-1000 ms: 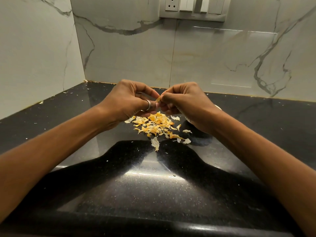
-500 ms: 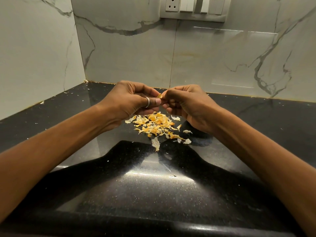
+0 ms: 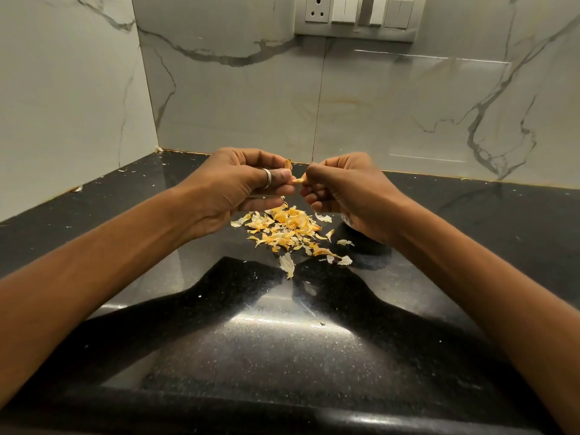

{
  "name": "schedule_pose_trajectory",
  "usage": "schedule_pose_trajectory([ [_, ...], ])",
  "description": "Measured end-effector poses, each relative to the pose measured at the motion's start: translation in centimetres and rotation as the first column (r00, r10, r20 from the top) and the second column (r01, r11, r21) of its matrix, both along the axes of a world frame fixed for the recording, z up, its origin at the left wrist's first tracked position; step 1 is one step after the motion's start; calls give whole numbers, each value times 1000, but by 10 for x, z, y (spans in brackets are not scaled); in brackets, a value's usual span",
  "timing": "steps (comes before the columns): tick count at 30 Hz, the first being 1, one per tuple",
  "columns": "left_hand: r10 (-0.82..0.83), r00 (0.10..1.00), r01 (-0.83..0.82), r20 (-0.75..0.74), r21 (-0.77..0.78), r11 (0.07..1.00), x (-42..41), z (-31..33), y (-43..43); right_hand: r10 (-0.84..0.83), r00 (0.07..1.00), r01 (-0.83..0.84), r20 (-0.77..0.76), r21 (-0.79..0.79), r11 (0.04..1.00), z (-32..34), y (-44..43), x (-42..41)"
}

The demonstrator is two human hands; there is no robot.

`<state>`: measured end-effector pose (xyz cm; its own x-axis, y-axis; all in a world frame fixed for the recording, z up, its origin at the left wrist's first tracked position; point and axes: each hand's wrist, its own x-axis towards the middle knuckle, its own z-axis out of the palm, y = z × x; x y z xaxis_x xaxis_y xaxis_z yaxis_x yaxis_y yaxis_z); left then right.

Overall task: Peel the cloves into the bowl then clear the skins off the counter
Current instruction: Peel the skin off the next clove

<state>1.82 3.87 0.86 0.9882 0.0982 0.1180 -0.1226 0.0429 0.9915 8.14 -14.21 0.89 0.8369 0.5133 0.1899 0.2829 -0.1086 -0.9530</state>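
Note:
Both hands hover above a heap of yellow and white garlic skins point(image 3: 284, 232) on the black counter point(image 3: 266, 346). My left hand point(image 3: 238, 186), with a ring on one finger, pinches a small clove point(image 3: 288, 164) whose skin sticks up at the fingertips. My right hand point(image 3: 348, 189) pinches a strip of skin point(image 3: 299, 181) that stretches between the two hands. A white bowl point(image 3: 346, 220) is almost wholly hidden behind my right wrist; only a sliver of it shows.
Marble-tiled walls close the counter at the back and the left, meeting in a corner point(image 3: 157, 149). A socket and switch panel point(image 3: 357, 17) is on the back wall. Stray skin flecks point(image 3: 77, 188) lie along the left wall. The counter's front edge point(image 3: 282, 412) is near me.
My hands have drawn slightly apart, and a strip of skin is now pulled out between them. The heap on the counter looks the same.

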Motion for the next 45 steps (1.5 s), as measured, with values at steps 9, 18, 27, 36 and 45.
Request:
schedule_pose_trajectory([
  [9, 18, 1000, -21, 24, 150, 988, 1, -4, 1, -38, 988, 56, 150, -112, 992, -3, 1, 1],
  [18, 38, 997, -56, 65, 294, 954, 3, -8, 0, -77, 947, 144, 313, -199, 969, -9, 5, 0],
  [27, 58, 994, -86, 89, 351, 932, 4, -9, 3, -73, 898, 156, 433, -160, 975, -7, 3, 1],
  [36, 26, 990, -88, 139, 461, 883, 4, -9, 4, -55, 877, 154, 478, -170, 973, -8, 3, 2],
  [45, -22, 990, -55, 138, 534, 844, 3, -6, 4, -53, 804, 204, 592, -191, 960, -7, 5, 0],
])
